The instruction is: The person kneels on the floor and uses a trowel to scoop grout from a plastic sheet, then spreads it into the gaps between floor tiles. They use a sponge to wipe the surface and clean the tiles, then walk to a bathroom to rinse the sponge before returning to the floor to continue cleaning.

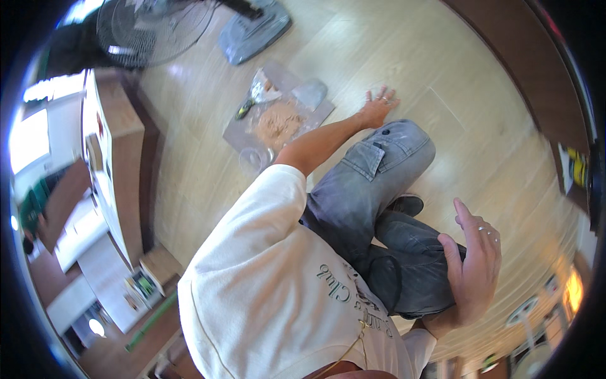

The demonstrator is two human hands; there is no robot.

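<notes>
My left hand [377, 108] is set against the wooden floor [467, 69], fingers spread, with nothing in it. My right hand [475, 268] is beside my bent right knee, thumb apart from the fingers, also holding nothing. To the left of my left hand lies a flat greyish sheet [232, 134] with a heap of tan, crumbly material [278, 124] on it. Around the heap are a tool with a black and yellow-green handle [245, 109], an open plastic bag [265, 87] with some tan stuff inside, a rounded clear plastic piece [309, 93] and a clear tub [254, 161].
A standing fan [154, 31] with a grey base [255, 33] is at the far left. Wooden cabinets [123, 151] line the left side, where a person in green [39, 202] is partly visible. A dark brown furniture edge [527, 57] runs along the right.
</notes>
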